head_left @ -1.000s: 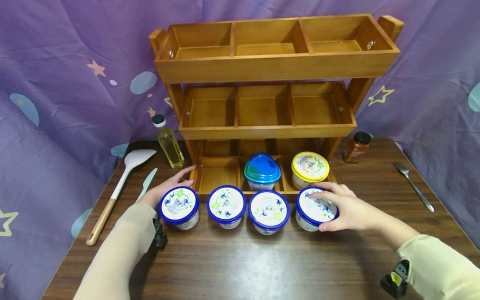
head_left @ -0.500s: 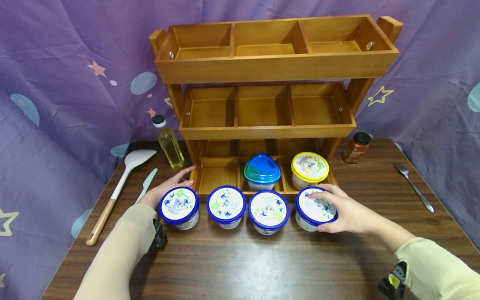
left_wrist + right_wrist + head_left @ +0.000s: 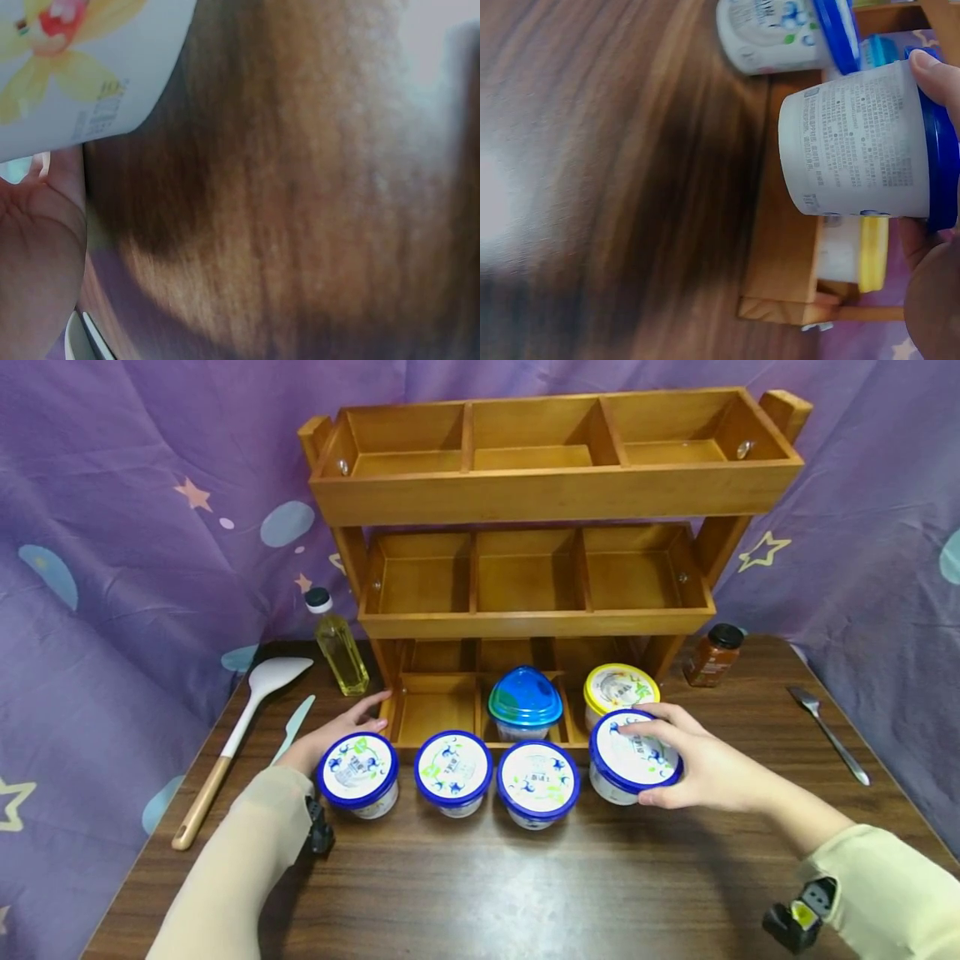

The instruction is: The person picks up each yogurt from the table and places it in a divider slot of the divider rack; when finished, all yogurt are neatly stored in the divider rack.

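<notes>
My right hand (image 3: 697, 762) grips a white tub (image 3: 637, 750) by its blue lid, thumb on the near side and fingers over the far rim. In the right wrist view, this tub (image 3: 855, 142) is raised, its printed side showing, in front of the shelf's low front board. My left hand (image 3: 337, 735) reaches past the leftmost blue-lidded tub (image 3: 358, 768), extended fingertips right at the left end of the wooden shelf (image 3: 555, 497). Two more blue-lidded tubs, one (image 3: 453, 770) left of the other (image 3: 537, 782), stand between the hands.
In the shelf's bottom tier sit a blue-lidded triangular container (image 3: 525, 700) and a yellow-lidded tub (image 3: 619, 690). An oil bottle (image 3: 340, 647), a white ladle (image 3: 243, 727) and a knife (image 3: 295, 727) lie or stand at left; a brown jar (image 3: 712, 656) and a fork (image 3: 828, 733) at right.
My right hand has lifted its blue-lidded tub off the table, slightly up toward the shelf, now overlapping the yellow-lidded tub in the head view. My left hand has stayed in place.
</notes>
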A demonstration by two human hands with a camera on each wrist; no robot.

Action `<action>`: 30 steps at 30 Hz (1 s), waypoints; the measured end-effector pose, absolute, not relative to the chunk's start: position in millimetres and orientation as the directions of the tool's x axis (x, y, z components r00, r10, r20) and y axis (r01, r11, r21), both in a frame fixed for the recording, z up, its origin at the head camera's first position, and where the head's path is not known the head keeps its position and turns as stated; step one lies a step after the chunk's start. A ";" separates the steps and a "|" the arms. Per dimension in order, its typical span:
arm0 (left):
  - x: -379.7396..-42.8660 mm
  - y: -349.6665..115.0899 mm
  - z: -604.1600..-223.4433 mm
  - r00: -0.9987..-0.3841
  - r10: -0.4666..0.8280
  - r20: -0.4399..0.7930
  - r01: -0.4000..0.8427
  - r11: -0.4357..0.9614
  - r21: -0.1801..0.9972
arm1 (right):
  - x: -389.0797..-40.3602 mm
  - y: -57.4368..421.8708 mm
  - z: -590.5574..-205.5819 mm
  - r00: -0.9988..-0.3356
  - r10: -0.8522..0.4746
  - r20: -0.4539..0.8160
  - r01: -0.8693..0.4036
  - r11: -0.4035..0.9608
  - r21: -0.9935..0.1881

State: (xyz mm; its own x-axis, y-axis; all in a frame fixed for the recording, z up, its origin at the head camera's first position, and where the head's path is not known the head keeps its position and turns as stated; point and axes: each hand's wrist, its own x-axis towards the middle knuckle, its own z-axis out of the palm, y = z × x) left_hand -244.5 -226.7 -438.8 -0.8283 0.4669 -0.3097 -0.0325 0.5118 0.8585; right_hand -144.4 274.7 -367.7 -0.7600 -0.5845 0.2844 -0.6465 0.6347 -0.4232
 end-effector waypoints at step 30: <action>-244.4 -226.2 -438.5 -0.829 0.472 -0.300 -0.019 0.513 0.858 | -174.0 205.8 -292.0 -0.713 -0.626 0.315 -0.683 0.519 -0.515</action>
State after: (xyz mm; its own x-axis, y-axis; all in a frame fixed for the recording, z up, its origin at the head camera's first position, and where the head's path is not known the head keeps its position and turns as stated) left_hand -244.4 -226.2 -438.5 -0.8291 0.4719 -0.2997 -0.0185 0.5126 0.8584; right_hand -174.0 205.8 -292.0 -0.7133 -0.6258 0.3154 -0.6826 0.5185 -0.5150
